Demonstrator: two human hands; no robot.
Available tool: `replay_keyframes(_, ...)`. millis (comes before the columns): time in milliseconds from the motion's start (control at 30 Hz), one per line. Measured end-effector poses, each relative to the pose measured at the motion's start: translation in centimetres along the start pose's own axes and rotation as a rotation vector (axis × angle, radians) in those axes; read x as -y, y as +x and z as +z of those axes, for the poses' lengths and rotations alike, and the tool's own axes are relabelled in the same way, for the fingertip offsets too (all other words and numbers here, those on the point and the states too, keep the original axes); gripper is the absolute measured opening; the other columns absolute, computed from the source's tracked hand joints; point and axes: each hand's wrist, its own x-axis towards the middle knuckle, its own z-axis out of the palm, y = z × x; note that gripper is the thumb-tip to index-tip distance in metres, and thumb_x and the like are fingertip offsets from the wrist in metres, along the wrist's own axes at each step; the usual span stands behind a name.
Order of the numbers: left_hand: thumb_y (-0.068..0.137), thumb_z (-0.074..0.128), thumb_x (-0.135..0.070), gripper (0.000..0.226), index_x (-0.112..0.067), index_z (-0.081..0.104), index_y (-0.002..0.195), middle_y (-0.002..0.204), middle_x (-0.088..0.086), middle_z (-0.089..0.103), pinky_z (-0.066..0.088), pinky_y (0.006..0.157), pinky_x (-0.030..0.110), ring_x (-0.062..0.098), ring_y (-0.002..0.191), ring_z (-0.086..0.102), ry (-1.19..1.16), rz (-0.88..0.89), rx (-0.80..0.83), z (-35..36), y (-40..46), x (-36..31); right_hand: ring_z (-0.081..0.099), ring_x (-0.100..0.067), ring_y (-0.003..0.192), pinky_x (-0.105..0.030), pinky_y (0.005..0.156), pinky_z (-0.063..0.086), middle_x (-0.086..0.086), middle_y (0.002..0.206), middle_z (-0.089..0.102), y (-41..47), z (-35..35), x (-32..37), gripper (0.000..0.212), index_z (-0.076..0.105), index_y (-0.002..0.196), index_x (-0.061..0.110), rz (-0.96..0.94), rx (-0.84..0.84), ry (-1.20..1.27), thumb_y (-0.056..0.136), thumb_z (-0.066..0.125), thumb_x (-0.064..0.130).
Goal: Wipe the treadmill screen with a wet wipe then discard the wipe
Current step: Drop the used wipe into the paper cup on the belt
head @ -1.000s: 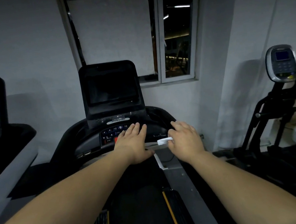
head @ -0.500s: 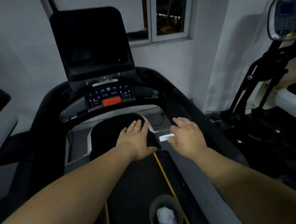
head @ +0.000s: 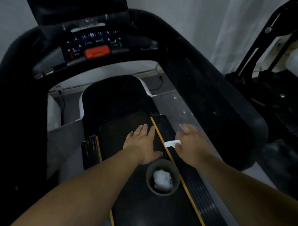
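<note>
White wipe (head: 172,143) sits pinched at the thumb side of the right hand (head: 191,143), held above the treadmill's right side rail, just beyond the small bin (head: 149,179). Bin stands on the belt (head: 148,219) w/ a crumpled white wad (head: 162,181) inside. Left hand (head: 142,145) flat, fingers straight, empty, over the belt. Screen (head: 78,4) up top, dark; red button (head: 97,51) on the panel below it.

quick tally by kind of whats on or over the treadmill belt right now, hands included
hands: 2, the left hand and the right hand
folded white wipe: 1, pinched in the right hand
small bin: 1, standing on the belt
crumpled white wad in the bin: 1
total: 5
</note>
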Motion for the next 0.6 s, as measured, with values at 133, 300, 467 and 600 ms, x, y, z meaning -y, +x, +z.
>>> replay_keyframes(133,0.09,0.054,-0.071,0.109,-0.021,-0.009,0.164,0.173,0.008,-0.01,0.005,0.128,0.048,0.023,0.158,-0.01,-0.015,0.005,0.064,3.5,1.1,-0.1,0.044,-0.029,0.139,-0.042,0.108,0.039,-0.009,0.151,0.051,-1.2,3.6,-0.8,0.026,0.068,0.116,0.013,0.058,0.078,0.031,0.097,0.059,0.028)
replay_keyframes(300,0.09,0.052,-0.071,0.107,-0.021,-0.008,0.164,0.173,0.008,-0.01,0.006,0.127,0.049,0.023,0.158,-0.011,-0.038,0.012,0.108,7.8,2.9,0.2,0.036,-0.026,0.147,-0.04,0.113,0.034,-0.006,0.154,0.048,-1.2,8.6,-2.2,0.024,0.068,0.114,0.014,0.053,0.105,0.055,0.096,0.06,0.028)
replay_keyframes(467,0.092,0.053,-0.069,0.106,-0.021,-0.009,0.164,0.173,0.008,-0.01,0.007,0.127,0.05,0.024,0.158,-0.01,-0.021,0.001,0.162,13.1,5.1,1.1,0.052,-0.035,0.135,-0.046,0.106,0.044,-0.013,0.142,0.062,-1.9,14.2,-2.9,0.017,0.074,0.098,0.01,0.08,0.133,0.084,0.085,0.073,0.021)
replay_keyframes(600,0.091,0.056,-0.068,0.108,-0.021,-0.009,0.163,0.173,0.008,-0.01,0.006,0.127,0.05,0.024,0.158,-0.01,-0.037,0.002,0.187,16.9,7.1,1.8,0.056,-0.034,0.13,-0.046,0.103,0.047,-0.011,0.136,0.064,-2.1,18.5,-3.5,0.018,0.074,0.099,0.011,0.079,0.153,0.09,0.085,0.074,0.022)
